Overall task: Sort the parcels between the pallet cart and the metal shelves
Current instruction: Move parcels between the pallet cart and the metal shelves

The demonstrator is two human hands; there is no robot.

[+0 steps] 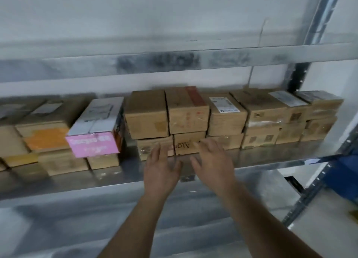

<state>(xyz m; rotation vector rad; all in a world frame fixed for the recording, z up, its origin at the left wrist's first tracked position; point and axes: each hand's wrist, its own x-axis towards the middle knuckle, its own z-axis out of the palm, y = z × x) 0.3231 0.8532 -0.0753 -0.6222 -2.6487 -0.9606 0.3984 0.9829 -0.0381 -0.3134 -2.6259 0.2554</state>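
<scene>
A metal shelf (124, 177) carries a row of brown cardboard parcels stacked two high. My left hand (161, 165) and my right hand (213, 160) reach over the shelf's front edge, fingers spread, with nothing in them. Their fingertips are at the lower parcels: the left at a taped brown parcel (149, 144), the right at a parcel with black lettering (187, 144). Above these sit a plain brown parcel (147, 116) and a parcel with a red stripe (187, 110). A pink and white box (96, 128) stands to the left. The picture is blurred.
More brown parcels fill the shelf to the right (265, 112) and left, one with an orange patch (46, 139). A second shelf beam (174, 62) runs above. A grey upright post (298, 71) stands at the right, with blue framing (342, 172) below it.
</scene>
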